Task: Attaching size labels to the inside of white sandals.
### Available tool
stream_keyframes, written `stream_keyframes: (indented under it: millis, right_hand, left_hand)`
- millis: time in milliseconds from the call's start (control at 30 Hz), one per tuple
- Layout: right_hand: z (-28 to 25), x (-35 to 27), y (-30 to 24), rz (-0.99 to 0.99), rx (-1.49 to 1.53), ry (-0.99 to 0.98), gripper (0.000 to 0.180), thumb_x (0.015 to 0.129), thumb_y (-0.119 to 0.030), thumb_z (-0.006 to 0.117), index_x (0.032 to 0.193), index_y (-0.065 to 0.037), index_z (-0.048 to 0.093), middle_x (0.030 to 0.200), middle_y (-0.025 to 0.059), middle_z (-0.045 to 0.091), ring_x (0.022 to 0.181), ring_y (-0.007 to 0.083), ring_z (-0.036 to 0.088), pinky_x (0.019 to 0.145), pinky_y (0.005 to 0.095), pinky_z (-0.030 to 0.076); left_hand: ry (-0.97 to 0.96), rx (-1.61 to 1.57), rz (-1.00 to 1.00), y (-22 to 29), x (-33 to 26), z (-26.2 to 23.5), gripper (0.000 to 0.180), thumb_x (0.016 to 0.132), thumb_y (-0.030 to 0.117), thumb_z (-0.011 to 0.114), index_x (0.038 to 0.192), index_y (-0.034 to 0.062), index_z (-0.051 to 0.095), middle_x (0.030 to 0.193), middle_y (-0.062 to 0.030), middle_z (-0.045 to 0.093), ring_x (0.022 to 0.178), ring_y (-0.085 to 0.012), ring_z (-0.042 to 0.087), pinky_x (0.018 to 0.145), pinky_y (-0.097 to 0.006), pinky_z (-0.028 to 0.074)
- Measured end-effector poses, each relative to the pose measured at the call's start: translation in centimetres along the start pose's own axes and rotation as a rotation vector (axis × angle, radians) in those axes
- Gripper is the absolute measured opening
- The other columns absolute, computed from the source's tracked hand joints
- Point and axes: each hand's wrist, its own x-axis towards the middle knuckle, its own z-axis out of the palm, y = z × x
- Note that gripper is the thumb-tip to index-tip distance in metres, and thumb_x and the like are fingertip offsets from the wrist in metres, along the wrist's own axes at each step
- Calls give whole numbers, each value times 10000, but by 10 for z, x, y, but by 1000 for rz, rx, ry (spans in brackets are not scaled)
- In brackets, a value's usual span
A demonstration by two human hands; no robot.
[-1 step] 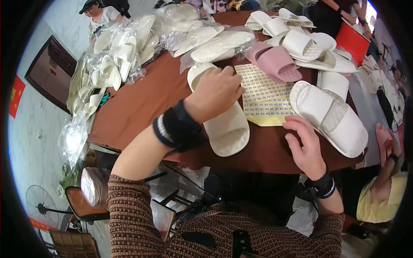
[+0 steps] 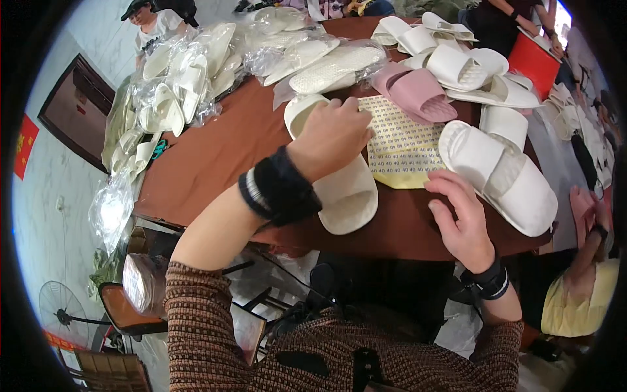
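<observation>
A white slipper (image 2: 346, 208) lies in front of me on the brown-covered table, its toe part hidden beneath my left hand (image 2: 334, 136). That hand is closed, with the fingers curled downward over the slipper beside the sheet; whatever the fingertips hold, if anything, is out of sight. Right of it lies a yellow sheet of small printed stickers (image 2: 400, 176). My right hand (image 2: 465, 219) rests at the sheet's lower right corner, fingers loosely bent and apart, with nothing in it. A pair of white slippers (image 2: 522, 193) lies just beyond that hand.
A pink slipper (image 2: 418, 95) overlaps the sheet's far edge. More white slippers (image 2: 457, 68) are heaped at the far right, and bagged slippers (image 2: 189, 78) at the far left. A red bin (image 2: 534, 63) and other people stand around the table. Someone's hand holds a pink slipper (image 2: 581, 212) at right.
My left wrist and hand have shifted slightly to the right over the slipper. The right hand stays almost in place.
</observation>
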Motion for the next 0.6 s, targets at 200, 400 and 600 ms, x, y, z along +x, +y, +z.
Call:
stream_keyframes:
  millis: [200, 400, 600]
  right_hand:
    - [21, 36, -86, -472, 12, -32, 338, 801, -74, 656, 1130, -50, 587, 1185, 121, 535, 1129, 315, 516, 966, 433, 383]
    - [72, 34, -112, -553, 108, -82, 287, 836, -139, 668, 1098, -49, 596, 1195, 148, 510, 1187, 335, 482, 982, 445, 363]
    - [88, 50, -111, -580, 68, -78, 226, 833, -116, 675, 1049, -64, 635, 1169, 113, 546, 1150, 309, 502, 964, 427, 382]
  left_hand:
    - [-36, 412, 59, 7, 13, 25, 114, 830, 176, 578, 826, 119, 677, 857, -64, 635, 808, -222, 621, 737, -392, 389]
    - [-128, 481, -103, 24, 18, 45, 127, 833, 162, 572, 868, 123, 687, 896, -61, 665, 841, -224, 631, 765, -402, 405]
    - [-165, 447, -155, 31, 19, 50, 153, 837, 147, 562, 849, 135, 714, 851, -51, 691, 816, -221, 642, 755, -398, 405]
